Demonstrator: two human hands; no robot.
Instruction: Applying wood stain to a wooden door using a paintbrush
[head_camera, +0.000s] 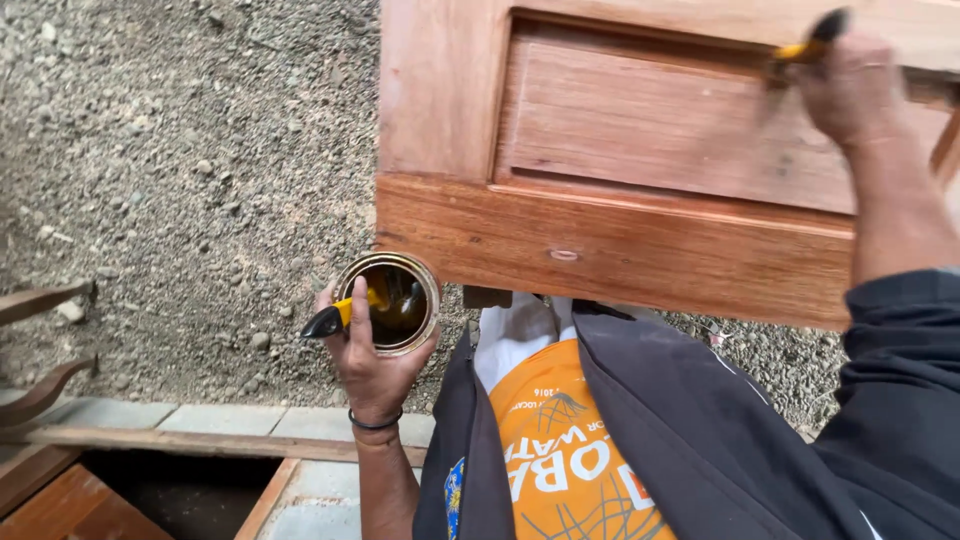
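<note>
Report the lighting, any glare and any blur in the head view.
Head view: soft, even daylight with no hard shadows; the right hand and its brush are motion-blurred against the wooden door; the left hand, the open can and the gravel are sharp; small glints on the dark liquid in the can; edges bow slightly from the wide lens.

Grey gravel ground (180, 150) fills the far and left of the scene in flat daylight. Near left, grey paving slabs (220, 418) border a timber-edged dark opening (190, 495).
</note>
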